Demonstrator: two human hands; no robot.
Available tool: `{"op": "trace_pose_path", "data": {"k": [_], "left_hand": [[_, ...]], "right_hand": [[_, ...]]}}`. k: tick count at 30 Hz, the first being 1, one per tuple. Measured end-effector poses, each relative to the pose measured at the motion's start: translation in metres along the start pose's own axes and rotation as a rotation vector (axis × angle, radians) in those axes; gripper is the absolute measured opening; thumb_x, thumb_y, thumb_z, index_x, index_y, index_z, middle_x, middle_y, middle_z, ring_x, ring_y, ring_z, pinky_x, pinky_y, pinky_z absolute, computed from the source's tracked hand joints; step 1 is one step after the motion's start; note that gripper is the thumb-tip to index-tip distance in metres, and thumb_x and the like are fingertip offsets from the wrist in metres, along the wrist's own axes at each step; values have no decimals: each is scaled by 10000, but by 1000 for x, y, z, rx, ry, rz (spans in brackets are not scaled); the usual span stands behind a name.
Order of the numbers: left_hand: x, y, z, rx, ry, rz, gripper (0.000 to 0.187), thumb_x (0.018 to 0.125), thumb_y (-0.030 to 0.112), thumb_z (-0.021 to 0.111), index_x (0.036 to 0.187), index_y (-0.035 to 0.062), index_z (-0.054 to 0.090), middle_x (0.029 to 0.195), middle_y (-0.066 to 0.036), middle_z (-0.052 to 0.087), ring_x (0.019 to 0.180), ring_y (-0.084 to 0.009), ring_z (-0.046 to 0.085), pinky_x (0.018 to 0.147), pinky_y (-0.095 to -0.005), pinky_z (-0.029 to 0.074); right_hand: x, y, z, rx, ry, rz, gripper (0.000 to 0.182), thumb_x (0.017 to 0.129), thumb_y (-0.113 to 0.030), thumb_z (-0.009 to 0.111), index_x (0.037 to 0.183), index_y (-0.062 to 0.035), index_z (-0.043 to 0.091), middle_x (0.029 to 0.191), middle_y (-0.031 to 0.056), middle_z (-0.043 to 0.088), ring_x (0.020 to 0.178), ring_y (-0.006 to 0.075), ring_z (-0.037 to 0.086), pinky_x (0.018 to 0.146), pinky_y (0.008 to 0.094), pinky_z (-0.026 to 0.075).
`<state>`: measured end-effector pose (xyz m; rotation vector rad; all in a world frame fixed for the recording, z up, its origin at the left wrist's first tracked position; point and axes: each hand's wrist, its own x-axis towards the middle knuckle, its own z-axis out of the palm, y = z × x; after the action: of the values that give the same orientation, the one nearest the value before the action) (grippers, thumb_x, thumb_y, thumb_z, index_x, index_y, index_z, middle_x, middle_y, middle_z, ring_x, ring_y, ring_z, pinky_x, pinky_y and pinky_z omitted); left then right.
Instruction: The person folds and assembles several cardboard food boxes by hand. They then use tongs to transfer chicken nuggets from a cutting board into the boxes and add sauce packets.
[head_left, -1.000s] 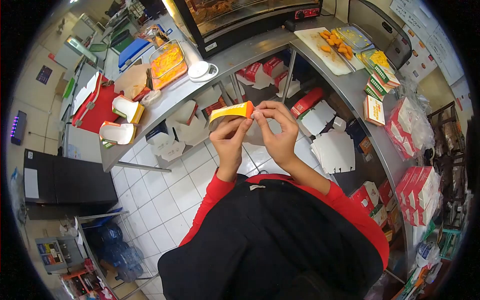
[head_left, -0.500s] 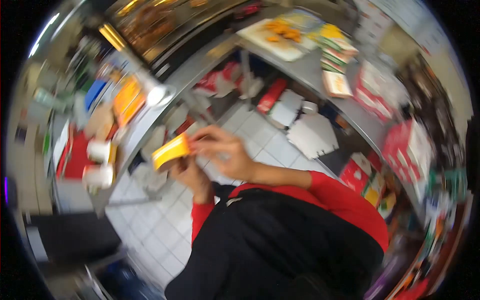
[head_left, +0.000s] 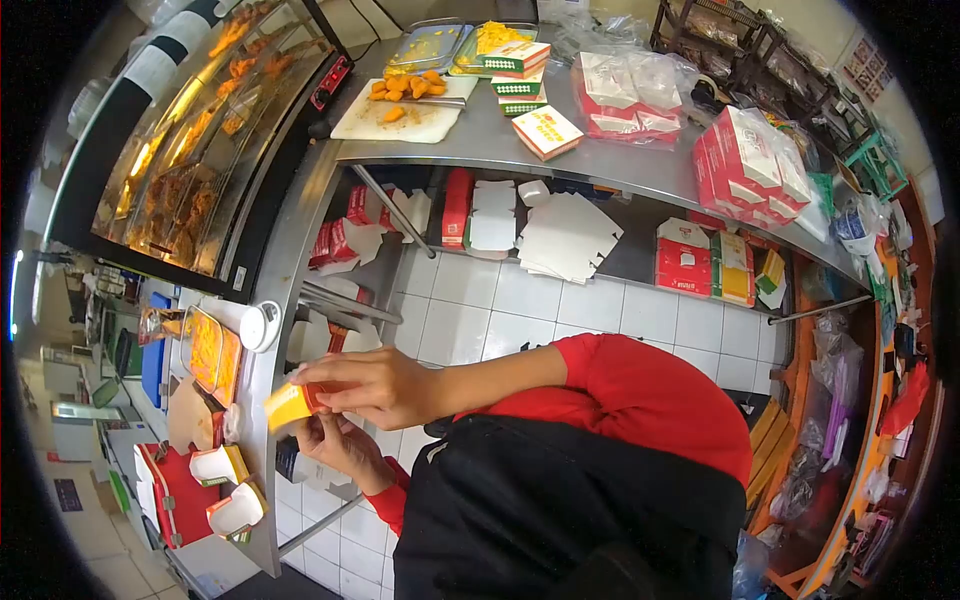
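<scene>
A small yellow-and-red cardboard food box is held between my two hands, over the edge of the left counter. My right hand grips it from above, its fingers closed along the red end. Underneath, my left hand has its fingers curled against the bottom of the box; the hands partly hide that side. Nearest to it on the counter are two open small boxes with white insides, one carton behind another carton.
A tray of orange food and a round white device stand on the left counter, before a glass food warmer. The back table holds a cutting board with fried pieces, closed boxes and bagged red-white cartons. Flattened cardboard lies below.
My view has turned, and the picture is sharper now. Both hands still hold the box, which is now at the left counter's edge. My right hand has closed further over it.
</scene>
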<state>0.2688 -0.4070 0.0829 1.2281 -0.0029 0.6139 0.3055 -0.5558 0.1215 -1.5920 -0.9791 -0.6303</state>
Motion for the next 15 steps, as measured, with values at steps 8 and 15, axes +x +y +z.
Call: {"op": "trace_pose_path", "data": {"k": [8, 15], "left_hand": [[0, 8, 9, -185, 5, -62, 276, 897, 89, 560, 1141, -35, 532, 1094, -157, 603, 914, -208, 634, 790, -286, 530], [-7, 11, 30, -136, 79, -44, 297, 865, 59, 591, 1141, -19, 511, 1057, -112, 598, 870, -163, 616, 771, -267, 516]], "right_hand": [[-9, 3, 9, 40, 133, -100, 327, 734, -45, 655, 1050, 19, 602, 1286, 227, 488, 1076, 323, 584, 794, 324, 535], [-8, 3, 11, 129, 197, -18, 237, 733, 16, 651, 967, -21, 630, 1217, 182, 563, 997, 302, 630, 733, 327, 548]]}}
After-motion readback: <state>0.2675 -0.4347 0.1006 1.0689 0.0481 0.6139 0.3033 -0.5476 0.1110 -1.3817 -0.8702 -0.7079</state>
